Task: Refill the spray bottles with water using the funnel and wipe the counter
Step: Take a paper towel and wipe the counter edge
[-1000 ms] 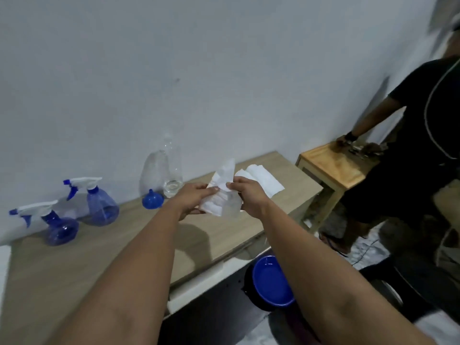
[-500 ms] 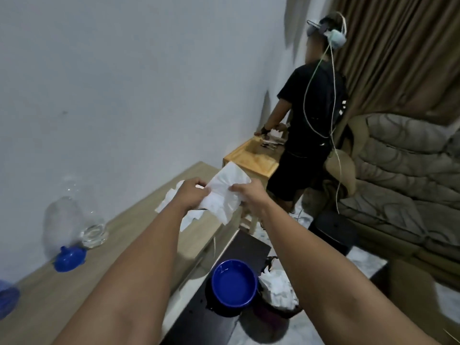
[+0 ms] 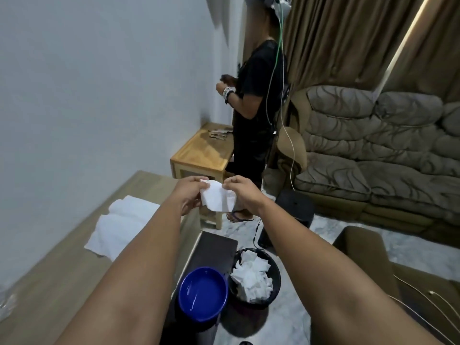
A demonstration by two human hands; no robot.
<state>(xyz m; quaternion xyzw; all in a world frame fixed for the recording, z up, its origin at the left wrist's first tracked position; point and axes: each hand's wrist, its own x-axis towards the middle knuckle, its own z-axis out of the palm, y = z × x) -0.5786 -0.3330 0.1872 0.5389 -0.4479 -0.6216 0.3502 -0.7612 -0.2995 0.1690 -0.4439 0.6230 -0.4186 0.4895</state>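
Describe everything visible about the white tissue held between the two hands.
The thin white paper tissue looks soft and creased, a crumpled sheet hanging slack with ragged lower edges. It is held in the air, past the end of the light wooden counter and above the floor, touching no surface. The left hand grips its left side with curled fingers, and the right hand pinches its upper right edge. No stains can be made out on it.

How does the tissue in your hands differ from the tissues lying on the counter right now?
The held tissue is off the surface, pinched between the left hand and right hand; the tissues on the counter lie flat on the wood. The held tissue is one small, hanging, creased piece; the tissues on the counter spread wider and overlap. Both are white.
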